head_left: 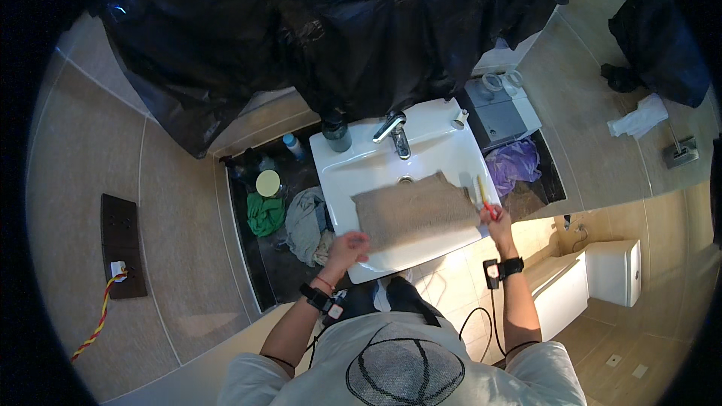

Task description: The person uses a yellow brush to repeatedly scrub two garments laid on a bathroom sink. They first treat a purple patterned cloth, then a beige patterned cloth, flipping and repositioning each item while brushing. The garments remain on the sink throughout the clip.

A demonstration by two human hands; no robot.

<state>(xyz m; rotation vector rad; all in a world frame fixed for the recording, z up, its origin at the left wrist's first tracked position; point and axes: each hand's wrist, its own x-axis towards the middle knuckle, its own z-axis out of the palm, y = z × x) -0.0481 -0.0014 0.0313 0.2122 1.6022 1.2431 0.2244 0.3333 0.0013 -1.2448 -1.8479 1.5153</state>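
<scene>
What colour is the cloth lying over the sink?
The cloth is brown, best seen in the head view.

A left-hand wall of large beige tiles (83, 165) with pale joints bears a dark-brown rectangular socket panel (119, 218). Crinkled black plastic sheeting (338, 30) hangs across the far side. A right-hand wall of similar beige tiles (568, 113) carries a square metal fitting (681, 153). A dark table (274, 280) lies between the two walls. At lower right, a white toilet (560, 304) with a boxy cistern (617, 271) stands on a floor of pale tiles (455, 278), warmly and brightly lit near the table.
</scene>
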